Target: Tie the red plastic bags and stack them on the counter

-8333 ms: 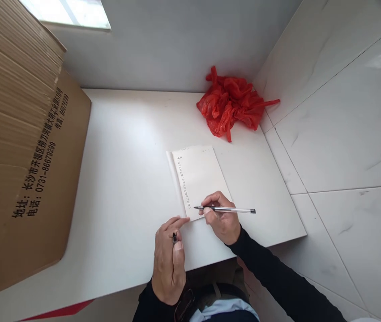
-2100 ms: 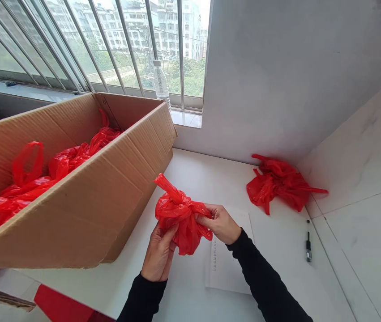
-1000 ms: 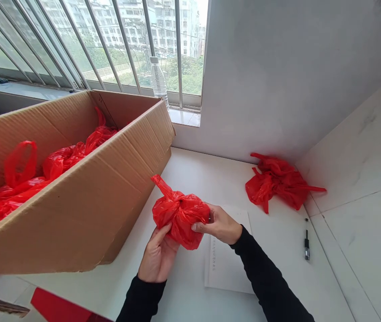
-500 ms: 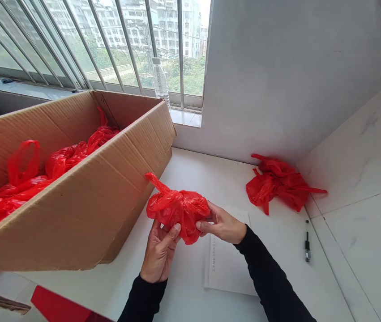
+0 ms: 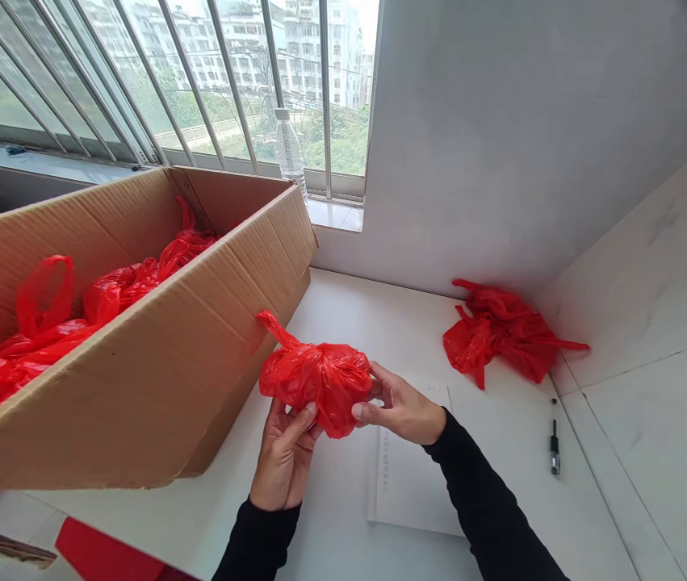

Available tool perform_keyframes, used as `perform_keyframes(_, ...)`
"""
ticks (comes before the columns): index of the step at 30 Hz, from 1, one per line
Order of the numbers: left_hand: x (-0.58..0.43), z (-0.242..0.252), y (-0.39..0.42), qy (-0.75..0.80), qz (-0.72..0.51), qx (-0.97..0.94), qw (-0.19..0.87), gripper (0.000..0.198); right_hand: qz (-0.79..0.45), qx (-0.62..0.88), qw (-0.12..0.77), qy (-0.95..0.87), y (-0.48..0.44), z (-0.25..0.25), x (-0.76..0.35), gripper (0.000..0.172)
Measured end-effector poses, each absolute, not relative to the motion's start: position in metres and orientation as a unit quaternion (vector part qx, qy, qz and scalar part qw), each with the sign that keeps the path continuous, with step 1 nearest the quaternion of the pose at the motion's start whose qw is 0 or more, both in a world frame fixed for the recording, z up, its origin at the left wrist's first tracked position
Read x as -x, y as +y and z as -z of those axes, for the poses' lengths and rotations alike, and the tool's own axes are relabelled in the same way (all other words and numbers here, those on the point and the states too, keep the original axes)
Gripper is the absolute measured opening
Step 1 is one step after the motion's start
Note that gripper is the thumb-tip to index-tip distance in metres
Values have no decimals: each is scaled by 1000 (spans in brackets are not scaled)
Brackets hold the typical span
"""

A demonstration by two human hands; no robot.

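Red bag point(image 5: 312, 375) btwn L hand point(image 5: 286, 457) (under) & R hand point(image 5: 402, 410) (R side).

There is one left hand point(image 5: 284, 464), one right hand point(image 5: 402, 407), one red bag point(image 5: 317, 379) between them, one cardboard box point(image 5: 137, 387), one red bundle point(image 5: 504, 332) in the corner, one notebook point(image 5: 414, 494), one pen point(image 5: 555, 452) and one bottle point(image 5: 289, 153). Red bags inside point(image 5: 110, 294) the box overlap too much to count.

You wear plain black long sleeves point(image 5: 487, 502), lightly creased; your left hand point(image 5: 282, 461) and right hand point(image 5: 407, 410) are bare.
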State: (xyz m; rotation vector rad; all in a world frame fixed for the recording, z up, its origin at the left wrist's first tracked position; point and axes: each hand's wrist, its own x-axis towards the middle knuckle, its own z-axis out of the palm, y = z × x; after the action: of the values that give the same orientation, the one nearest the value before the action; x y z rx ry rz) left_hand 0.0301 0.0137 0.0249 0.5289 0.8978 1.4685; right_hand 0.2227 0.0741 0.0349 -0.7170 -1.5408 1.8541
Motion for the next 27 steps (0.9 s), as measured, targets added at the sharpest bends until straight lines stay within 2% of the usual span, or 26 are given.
perform_keyframes(3, -28, -23, 14, 387, -644, -225, 620, 65, -707, 280, 328, -560, 76, -34, -223, 49)
perform_keyframes(7, -29, -23, 13, 381, -641, -224, 628, 62, -701, 290, 356, -546, 79, -32, -223, 44)
perform_keyframes(15, -32, -26, 15, 374, -640, -227, 631, 61, -711, 271, 349, -547, 78, -33, -221, 47)
perform_keyframes(19, -33, -28, 16, 372, -648, -221, 627, 59, -718, 258, 319, -562, 74, -35, -220, 64)
perform_keyframes(22, -34, -29, 15, 380, -649, -210, 625, 59, -698, 268, 317, -583, 70, -36, -217, 64)
perform_keyframes(27, -33, -23, 12, 379, -642, -219, 630, 59, -640, 291, 404, -585, 65, -33, -202, 56)
